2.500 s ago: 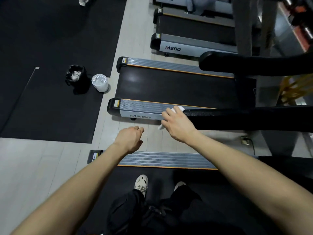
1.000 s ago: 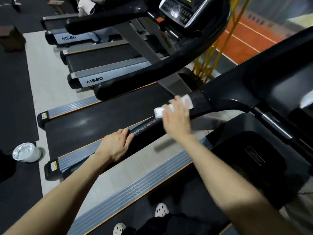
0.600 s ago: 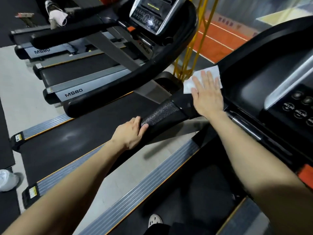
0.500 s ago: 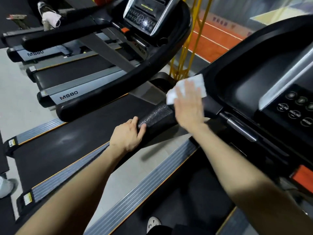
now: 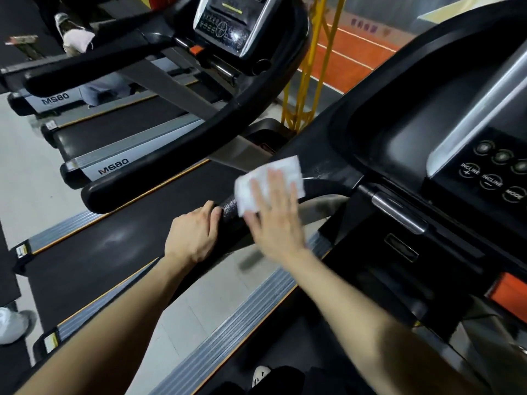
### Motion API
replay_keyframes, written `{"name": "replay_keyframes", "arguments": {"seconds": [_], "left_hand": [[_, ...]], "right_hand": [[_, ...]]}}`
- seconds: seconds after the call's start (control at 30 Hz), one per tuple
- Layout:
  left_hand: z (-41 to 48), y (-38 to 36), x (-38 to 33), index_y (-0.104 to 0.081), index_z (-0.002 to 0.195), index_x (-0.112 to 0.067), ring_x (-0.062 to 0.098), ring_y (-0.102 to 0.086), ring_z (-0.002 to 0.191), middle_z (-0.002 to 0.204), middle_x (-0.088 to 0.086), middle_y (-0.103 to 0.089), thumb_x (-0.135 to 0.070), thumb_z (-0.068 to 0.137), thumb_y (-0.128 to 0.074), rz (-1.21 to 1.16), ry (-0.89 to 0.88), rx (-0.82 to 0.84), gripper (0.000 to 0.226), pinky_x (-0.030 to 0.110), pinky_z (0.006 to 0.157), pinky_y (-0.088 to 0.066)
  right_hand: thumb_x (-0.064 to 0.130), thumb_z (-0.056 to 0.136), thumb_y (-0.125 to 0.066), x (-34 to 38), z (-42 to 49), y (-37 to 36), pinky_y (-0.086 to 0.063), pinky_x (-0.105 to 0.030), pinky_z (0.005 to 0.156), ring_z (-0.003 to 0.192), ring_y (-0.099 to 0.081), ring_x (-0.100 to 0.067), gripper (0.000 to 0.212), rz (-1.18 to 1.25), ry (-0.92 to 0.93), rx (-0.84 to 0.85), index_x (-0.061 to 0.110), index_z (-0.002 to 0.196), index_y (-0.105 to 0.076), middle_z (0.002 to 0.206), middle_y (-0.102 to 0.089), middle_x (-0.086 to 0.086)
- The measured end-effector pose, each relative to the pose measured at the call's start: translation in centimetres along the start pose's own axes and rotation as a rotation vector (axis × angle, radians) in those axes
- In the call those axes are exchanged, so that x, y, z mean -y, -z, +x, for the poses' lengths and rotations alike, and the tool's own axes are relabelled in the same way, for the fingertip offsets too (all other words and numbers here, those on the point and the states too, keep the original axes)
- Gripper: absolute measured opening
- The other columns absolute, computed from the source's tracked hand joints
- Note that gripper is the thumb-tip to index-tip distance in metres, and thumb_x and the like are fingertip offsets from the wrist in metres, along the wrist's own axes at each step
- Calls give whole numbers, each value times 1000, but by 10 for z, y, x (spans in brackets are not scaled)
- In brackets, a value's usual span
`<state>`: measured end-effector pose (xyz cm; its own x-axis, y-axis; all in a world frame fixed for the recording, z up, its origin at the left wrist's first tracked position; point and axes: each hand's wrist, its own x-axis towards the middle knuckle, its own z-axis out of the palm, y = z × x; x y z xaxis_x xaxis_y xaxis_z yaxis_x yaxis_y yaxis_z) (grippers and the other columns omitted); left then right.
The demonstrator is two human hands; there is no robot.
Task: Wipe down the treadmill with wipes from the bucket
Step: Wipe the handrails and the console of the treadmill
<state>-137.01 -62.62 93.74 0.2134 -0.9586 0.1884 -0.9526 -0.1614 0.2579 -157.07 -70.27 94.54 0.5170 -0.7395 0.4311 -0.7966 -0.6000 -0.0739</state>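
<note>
Closest to you, your left hand (image 5: 194, 238) was curled round the bumpy black handrail (image 5: 231, 208), with the thumb on top. Just past it, your right hand (image 5: 275, 226) lay flat with the fingers straight and spread. It pressed the white wipe (image 5: 282, 168) down where the rail meets the treadmill (image 5: 399, 143) top. The wipe was only pushed, not pinched. The hand looked blurry.

Here is what I think could have gone wrong. The wipe could have slid out from under your flat fingers and dropped to the floor, because nothing held it. A long wipe to the right could have bumped a button, or left wet drops near the buttons.

3 buttons had words on them: INCLINE + (image 5: 467, 172), INCLINE - (image 5: 491, 182) and MODE (image 5: 514, 193). I could not read the round ones above them.

Farther off, the next treadmill (image 5: 142, 201) said MS80 (image 5: 113, 166) on its side. The 1 behind it said MS80 (image 5: 55, 98) too. A white tub (image 5: 11, 326) sat on the floor at the left edge, well apart from you. It was likely the bucket.
</note>
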Motion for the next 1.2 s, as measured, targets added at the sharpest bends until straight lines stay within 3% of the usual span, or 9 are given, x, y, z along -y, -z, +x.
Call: {"name": "replay_keyframes", "arguments": {"seconds": [0.13, 0.3, 0.4, 0.57, 0.77, 0.87, 1.0, 1.07, 1.2], "left_hand": [[-2, 1, 4, -51, 111, -32, 39, -66, 76, 87, 3, -71, -48, 111, -17, -47, 2, -10, 38, 46, 70, -52], [-1, -2, 4, -53, 113, -29, 43, -66, 79, 86, 10, -72, -50, 111, -15, -35, 30, -25, 44, 47, 74, -52], [2, -3, 5, -53, 110, -28, 43, -66, 78, 83, 10, -71, -50, 110, -15, -10, 40, -26, 44, 48, 73, -53], [0, -4, 7, -47, 102, -30, 40, -63, 72, 77, 5, -66, -48, 110, -18, -43, 41, 5, 36, 48, 69, -52], [-1, -4, 2, -43, 98, -29, 42, -63, 74, 80, 8, -66, -44, 114, -22, -43, 63, 9, 30, 49, 70, -52], [1, -3, 0, -40, 95, -29, 41, -63, 74, 83, 7, -65, -43, 114, -22, -44, 73, 21, 30, 47, 69, -50], [-1, 1, 0, -45, 100, -27, 32, -61, 72, 85, -2, -60, -44, 110, -17, -88, 46, 62, 34, 45, 68, -48], [-1, 1, 3, -45, 102, -28, 30, -61, 74, 88, -4, -60, -45, 111, -18, -102, 50, 83, 34, 44, 69, -47], [0, -4, 3, -44, 101, -28, 36, -64, 85, 94, 3, -63, -45, 115, -20, -107, 82, 80, 33, 44, 72, -43]], "right_hand": [[55, 111, -37, 21, -33, -14, -9, -55, 132, 165, 7, -25, 73, -16, 287, 123, 24, 171, -7, 179, 3, -7], [54, 114, -26, -87, 16, 20, -9, -58, 131, 164, 3, -36, 76, -178, -226, -45, 7, 169, -5, 176, 1, -21], [55, 112, -33, -52, 17, 16, -12, -61, 129, 164, 1, -40, 78, -24, -358, -103, 5, 169, -12, 175, -3, -25], [57, 110, -41, 45, -46, -22, -16, -58, 129, 165, 4, -31, 75, 3, 134, 138, 24, 171, -11, 177, 2, -15], [57, 113, -25, -95, -14, 27, -11, -60, 130, 164, 2, -36, 77, -222, -408, -47, 9, 170, -6, 176, -1, -21], [56, 113, -28, -49, -1, 19, -13, -61, 128, 164, 3, -40, 77, -60, -517, -107, 5, 169, -11, 175, -1, -24], [52, 114, -22, 76, -20, -15, -12, -58, 130, 164, 9, -33, 67, 36, -140, 118, 20, 171, -12, 176, 4, -20], [53, 113, -20, 60, -20, -9, -9, -59, 130, 164, 11, -27, 65, -21, -42, 135, 26, 171, -9, 178, 7, -13], [52, 114, -23, -62, -11, 18, -12, -61, 128, 165, 3, -31, 69, -189, -445, -42, 15, 171, -9, 178, -1, -16]]}}
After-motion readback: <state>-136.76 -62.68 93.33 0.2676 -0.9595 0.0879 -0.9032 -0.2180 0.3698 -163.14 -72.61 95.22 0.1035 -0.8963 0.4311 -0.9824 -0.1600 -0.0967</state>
